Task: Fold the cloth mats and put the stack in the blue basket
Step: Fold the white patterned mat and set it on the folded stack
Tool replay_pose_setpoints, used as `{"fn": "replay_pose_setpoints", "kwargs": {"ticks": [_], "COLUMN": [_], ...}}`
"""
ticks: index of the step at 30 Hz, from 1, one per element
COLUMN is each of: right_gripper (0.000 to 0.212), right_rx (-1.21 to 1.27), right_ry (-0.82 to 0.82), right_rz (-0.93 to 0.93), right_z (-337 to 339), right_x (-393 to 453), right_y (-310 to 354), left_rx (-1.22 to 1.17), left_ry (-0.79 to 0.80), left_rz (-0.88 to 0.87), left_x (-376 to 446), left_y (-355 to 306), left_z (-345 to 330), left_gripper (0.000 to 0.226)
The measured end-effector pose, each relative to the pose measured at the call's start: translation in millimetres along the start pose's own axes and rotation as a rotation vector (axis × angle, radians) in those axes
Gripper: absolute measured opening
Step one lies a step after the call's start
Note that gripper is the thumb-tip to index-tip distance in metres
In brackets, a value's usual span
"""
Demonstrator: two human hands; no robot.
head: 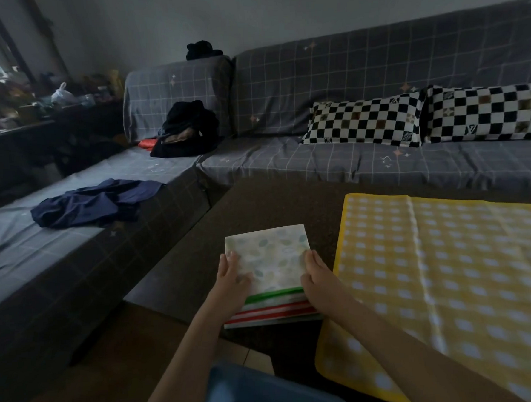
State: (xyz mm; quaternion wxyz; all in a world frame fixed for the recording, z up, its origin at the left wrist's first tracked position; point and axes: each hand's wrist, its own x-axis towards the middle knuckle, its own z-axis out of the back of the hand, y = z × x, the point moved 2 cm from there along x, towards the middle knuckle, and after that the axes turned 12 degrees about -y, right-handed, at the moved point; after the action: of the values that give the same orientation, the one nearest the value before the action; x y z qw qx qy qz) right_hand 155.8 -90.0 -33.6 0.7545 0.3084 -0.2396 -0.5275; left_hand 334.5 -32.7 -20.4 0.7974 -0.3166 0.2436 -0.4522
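Left hand [233, 272]: fingers spread flat, pressing down on the left edge of the leaf-print mat [271, 258]; the palm lies on the cloth and pinches nothing.

Folded stack [272, 307]: the leaf-print mat sits on top of a folded red, green and white striped mat [274, 312]. The striped one shows along the near edge, where its layers jut out from under the top piece. The stack rests on the dark table [258, 201], near its front edge.

Right hand [317, 273]: fingers together, laid along the right edge of the leaf-print mat, holding that side down. Whether the thumb is tucked under the cloth cannot be told.

Yellow checked mat [448, 267]: spread open and unfolded on the table, just right of the stack; its left border nearly meets the right hand, and its near corner hangs past the table edge.

Blue basket [263, 393]: at the bottom of the view, below the stack and between the forearms, apparently lower than the table top. Only part of its rim and inside shows.

Step in hand (judgement): squaring the two folded mats; the yellow one is not yet folded.

Risk, slippage: the top mat is offset from the striped one, so lifting by the top layer alone could let the lower mat slide out or unfold.

Risk, overhang: the yellow mat's hanging corner could drag it off the table if a forearm brushes it.

Risk, early transfer: moving the stack to the basket now would leave the yellow mat out.
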Motion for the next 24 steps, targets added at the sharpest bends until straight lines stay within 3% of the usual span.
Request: {"fn": "replay_pose_setpoints", "kwargs": {"ticks": [7,10,13,17,22,24], "right_gripper": [0.061,0.06,0.057,0.05,0.046,0.043], "right_rx": [-0.076,-0.025,0.019,0.046,-0.01,-0.052], "right_ry": [0.017,-0.043,-0.105,-0.208,-0.256,-0.296], "right_rz": [0.034,0.039,0.074,0.133,0.168,0.193], "right_z": [1,7,13,29,60,72], "right_x": [0,-4,-13,-27,-53,-68], "right_y": [-9,-9,-5,-2,-16,-30], "left_rx": [0.051,0.102,0.264,0.365,0.23,0.16], "left_ry": [-0.006,-0.147,-0.355,-0.465,-0.478,-0.46], "left_rz": [-0.064,-0.115,-0.293,-0.514,-0.721,-0.799], "left_x": [-3,-8,-25,-52,-89,-100], "left_y": [2,2,-7,-28,-52,-59], "left_z": [-1,4,7,-1,-28,-46], "left_gripper": [0.069,0.058,0.046,0.044,0.057,0.05]}}
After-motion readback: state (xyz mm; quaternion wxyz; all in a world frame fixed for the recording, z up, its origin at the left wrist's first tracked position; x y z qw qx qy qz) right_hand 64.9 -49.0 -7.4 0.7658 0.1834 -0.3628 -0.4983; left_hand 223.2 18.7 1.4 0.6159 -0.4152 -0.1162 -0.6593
